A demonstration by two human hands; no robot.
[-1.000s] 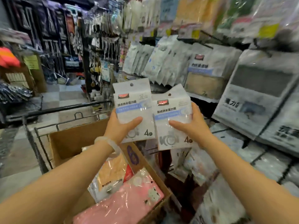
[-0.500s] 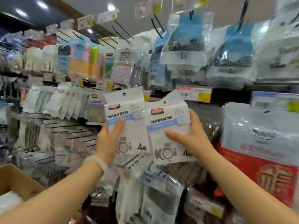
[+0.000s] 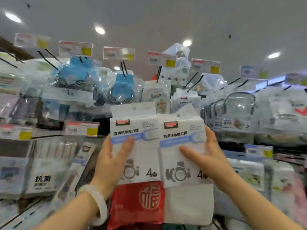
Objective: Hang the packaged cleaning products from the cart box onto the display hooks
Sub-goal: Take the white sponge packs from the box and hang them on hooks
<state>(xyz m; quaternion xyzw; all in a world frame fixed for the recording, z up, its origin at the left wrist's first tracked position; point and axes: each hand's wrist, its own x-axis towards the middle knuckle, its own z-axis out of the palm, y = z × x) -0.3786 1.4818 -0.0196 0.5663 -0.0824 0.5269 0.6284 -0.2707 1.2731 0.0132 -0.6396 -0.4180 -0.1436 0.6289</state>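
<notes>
I hold up two white sponge packs side by side in front of the display wall. My left hand (image 3: 113,165) grips the left pack (image 3: 141,146), thumb across its blue band. My right hand (image 3: 209,160) grips the right pack (image 3: 181,156) the same way. Each pack has a hang hole at the top, a red logo and a "4" at the bottom. Black display hooks (image 3: 123,69) stick out of the wall above, hung with bagged products. The cart box is out of view.
Price tags (image 3: 118,53) sit on the hook ends along the top row. Blue-and-clear bags (image 3: 123,87) hang just above the packs. A red packet (image 3: 137,203) and a white one (image 3: 189,205) hang below them. Clear bags crowd the right side.
My view has swung up from the cart box to the upper display rows. Both hands kept their packs and raised them toward the higher hooks.
</notes>
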